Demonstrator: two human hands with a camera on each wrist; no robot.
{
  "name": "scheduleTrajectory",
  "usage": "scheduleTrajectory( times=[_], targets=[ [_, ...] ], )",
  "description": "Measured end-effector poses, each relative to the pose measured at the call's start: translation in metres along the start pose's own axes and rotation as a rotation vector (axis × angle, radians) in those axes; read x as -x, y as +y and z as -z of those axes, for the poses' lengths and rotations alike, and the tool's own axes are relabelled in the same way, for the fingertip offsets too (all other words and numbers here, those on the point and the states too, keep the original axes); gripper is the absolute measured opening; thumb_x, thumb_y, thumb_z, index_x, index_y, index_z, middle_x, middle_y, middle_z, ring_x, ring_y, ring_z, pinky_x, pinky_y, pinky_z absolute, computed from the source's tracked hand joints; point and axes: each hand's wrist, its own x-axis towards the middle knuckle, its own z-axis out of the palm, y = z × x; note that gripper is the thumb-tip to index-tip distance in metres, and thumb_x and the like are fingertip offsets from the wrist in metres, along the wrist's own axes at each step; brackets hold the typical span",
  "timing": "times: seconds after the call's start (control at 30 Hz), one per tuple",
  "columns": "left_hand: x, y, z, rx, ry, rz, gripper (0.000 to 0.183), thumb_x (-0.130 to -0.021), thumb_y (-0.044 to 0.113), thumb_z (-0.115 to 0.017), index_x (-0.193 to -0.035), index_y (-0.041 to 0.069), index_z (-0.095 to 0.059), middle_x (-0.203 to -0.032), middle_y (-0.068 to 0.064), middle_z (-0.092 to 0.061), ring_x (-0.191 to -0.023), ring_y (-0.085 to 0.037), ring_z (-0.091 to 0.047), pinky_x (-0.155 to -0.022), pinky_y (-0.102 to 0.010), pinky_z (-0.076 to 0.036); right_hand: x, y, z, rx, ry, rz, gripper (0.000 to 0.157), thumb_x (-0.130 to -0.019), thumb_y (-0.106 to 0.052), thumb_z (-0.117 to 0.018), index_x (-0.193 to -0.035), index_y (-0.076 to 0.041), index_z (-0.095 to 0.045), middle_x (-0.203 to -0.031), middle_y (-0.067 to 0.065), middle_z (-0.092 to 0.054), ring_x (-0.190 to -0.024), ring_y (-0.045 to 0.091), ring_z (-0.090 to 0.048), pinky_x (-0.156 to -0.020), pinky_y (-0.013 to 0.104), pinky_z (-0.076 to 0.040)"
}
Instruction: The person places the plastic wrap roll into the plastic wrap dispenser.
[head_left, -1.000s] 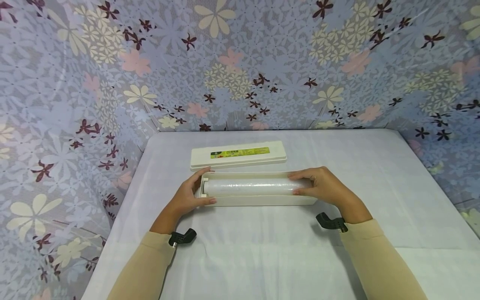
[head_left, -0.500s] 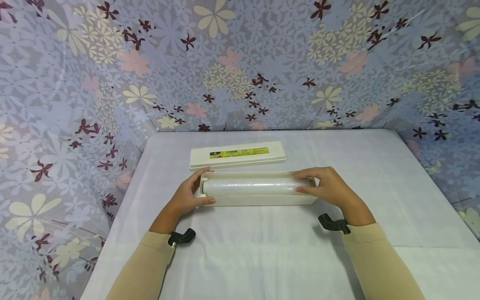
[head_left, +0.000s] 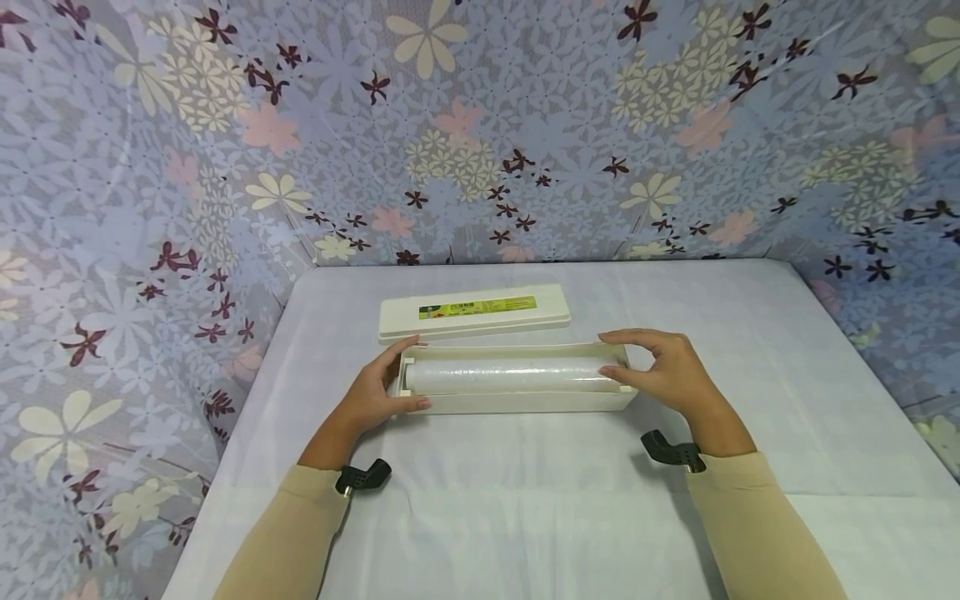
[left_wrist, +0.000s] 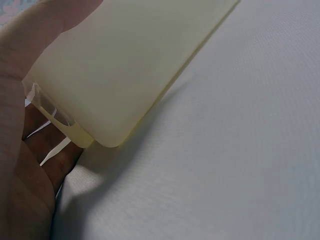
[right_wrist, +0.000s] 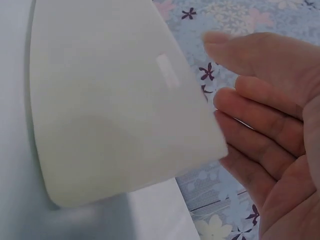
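A long cream plastic box (head_left: 517, 403) stands open on the table with a roll of cling film (head_left: 502, 375) lying inside it. My left hand (head_left: 372, 390) grips the box's left end, thumb along the front wall and fingers round the back. In the left wrist view that thumb (left_wrist: 55, 20) lies over the box wall (left_wrist: 110, 80). At the right end my right hand (head_left: 667, 371) hovers with thumb and fingers spread over the roll's end. In the right wrist view its fingers are bent loosely beside the box (right_wrist: 115, 110), holding nothing.
Behind the box lies its cream lid (head_left: 472, 312) with a green and yellow label, slightly angled. A white cloth (head_left: 525, 508) covers the table. Flowered fabric (head_left: 480, 125) hangs behind and along the sides. Each wrist carries a black camera mount (head_left: 365, 477).
My right hand has drawn slightly to the right and up, and its fingers have come off the roll's end. The left hand and box stay put.
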Motion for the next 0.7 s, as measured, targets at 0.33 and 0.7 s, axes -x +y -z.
scheduleTrajectory(
  times=[0.33,0.7],
  targets=[
    [0.0,0.0,-0.001,-0.01,0.007,0.0,0.104,-0.077,0.013,-0.097,-0.163,0.017,-0.039,-0.16,-0.002,-0.044,-0.147,-0.02,-0.04,-0.118,-0.041,-0.033,0.005,0.005,0.0,-0.023,-0.006,-0.05,0.056,-0.071,0.0,-0.098,-0.123,-0.006,-0.078,-0.124,0.01,-0.074,-0.117,0.032,-0.067,-0.106,0.019,-0.04],
    [0.001,-0.001,-0.001,-0.006,0.004,-0.022,0.102,-0.077,0.01,-0.097,-0.163,0.015,-0.04,-0.16,-0.003,-0.044,-0.147,-0.021,-0.04,-0.118,-0.039,-0.034,0.011,0.01,0.004,-0.064,-0.042,-0.081,0.072,-0.066,-0.001,-0.101,-0.133,-0.005,-0.073,-0.133,0.015,-0.069,-0.125,0.033,-0.062,-0.108,0.021,-0.04]
  ],
)
